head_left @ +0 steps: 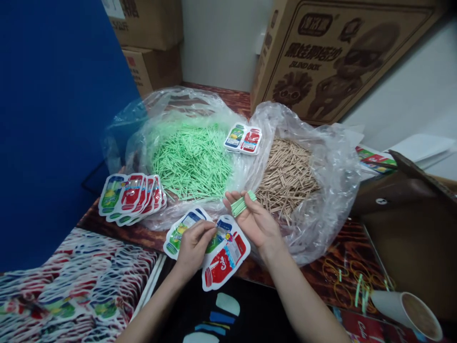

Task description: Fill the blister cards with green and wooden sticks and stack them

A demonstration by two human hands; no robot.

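Note:
My left hand (194, 245) is closed on a printed pouch sheet (221, 259) with a green and a red bottle shape, held low in front of me. My right hand (255, 219) pinches a small bundle of green sticks (243, 204) just above that sheet. Behind the hands, a clear plastic bag (171, 102) holds a heap of green sticks (191, 159). A second clear bag (328, 157) to the right holds tan sticks (287, 176).
A fanned stack of pouch sheets (132, 196) lies at the left, one more sheet (243, 139) between the bags. Cardboard boxes (332, 52) stand behind. A blue panel (53, 119) fills the left. A paper cup (407, 312), rubber bands (342, 274) and loose green sticks lie lower right.

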